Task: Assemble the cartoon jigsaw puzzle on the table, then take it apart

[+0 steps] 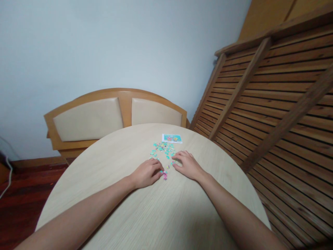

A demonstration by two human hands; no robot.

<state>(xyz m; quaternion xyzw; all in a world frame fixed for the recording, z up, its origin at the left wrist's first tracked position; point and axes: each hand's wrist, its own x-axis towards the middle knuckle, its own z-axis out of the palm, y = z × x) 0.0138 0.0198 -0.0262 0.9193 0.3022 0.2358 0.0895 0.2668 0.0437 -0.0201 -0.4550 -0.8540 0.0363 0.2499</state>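
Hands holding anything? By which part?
Left hand is at the pink pieces' upper end; grip unclear. Right hand, open near a teal piece, shows no hold.

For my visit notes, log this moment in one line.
left hand: at pink pieces | right hand: by teal piece | picture card: beyond puzzle pile

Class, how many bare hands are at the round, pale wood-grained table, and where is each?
2: the bare left hand, at small pink jigsaw pieces; the bare right hand, beside small turquoise jigsaw pieces. No others show.

The tabletop (145,218) has matt wood grain; the slatted panel (265,107) is wooden.
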